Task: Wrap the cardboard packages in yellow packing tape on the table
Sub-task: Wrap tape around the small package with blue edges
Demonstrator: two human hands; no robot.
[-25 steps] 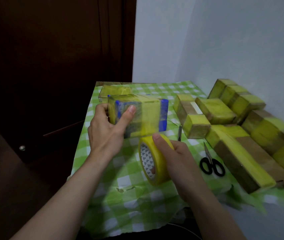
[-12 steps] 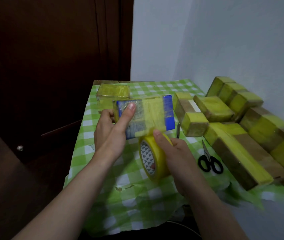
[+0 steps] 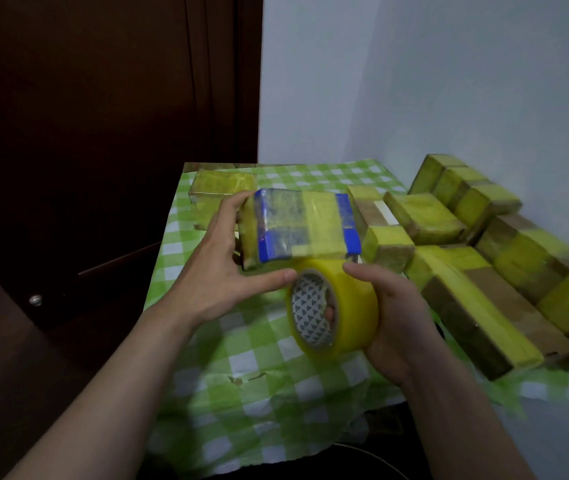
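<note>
left hand [image 3: 220, 271] grips blue-edged cardboard package [image 3: 305, 230] | right hand [image 3: 397, 317] holds yellow packing-tape roll [image 3: 342, 310] beside left hand | risk: slack may wrinkle tape

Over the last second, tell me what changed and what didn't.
The left hand turned the package, tipping its blue-edged face upward; its thumb slid off that face to the lower edge, beside the tape roll. The right hand kept gripping the tape roll just under the package. The other packages on the table stayed put.
</note>
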